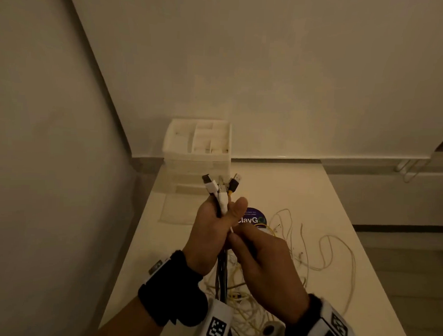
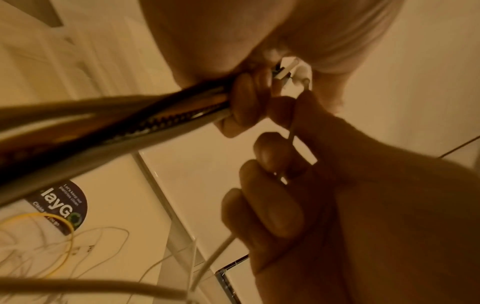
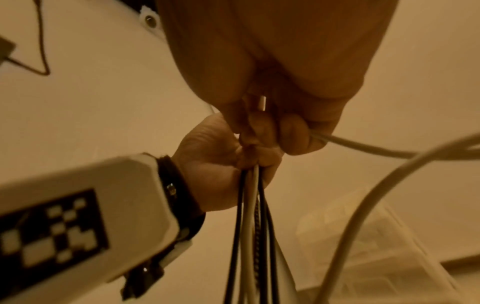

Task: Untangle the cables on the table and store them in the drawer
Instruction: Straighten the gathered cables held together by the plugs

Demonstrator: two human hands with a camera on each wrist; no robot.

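Note:
My left hand (image 1: 214, 228) grips a bundle of several cables (image 1: 220, 193) upright above the table, their white and black plug ends fanning out above my fist. The black and white strands (image 3: 250, 226) hang down below the hand (image 3: 221, 164). My right hand (image 1: 259, 256) sits just right of it and pinches one thin white cable (image 2: 292, 133) between thumb and fingers. A loose tangle of white and yellow cables (image 1: 313, 248) lies on the table behind my hands. The white plastic drawer unit (image 1: 197, 151) stands at the table's far end.
The white table (image 1: 303, 191) runs along the left wall. A round dark sticker (image 1: 253, 217) lies on it beyond my hands. The unit's top tray (image 1: 171, 137) is divided into compartments. Floor lies beyond the table's right edge.

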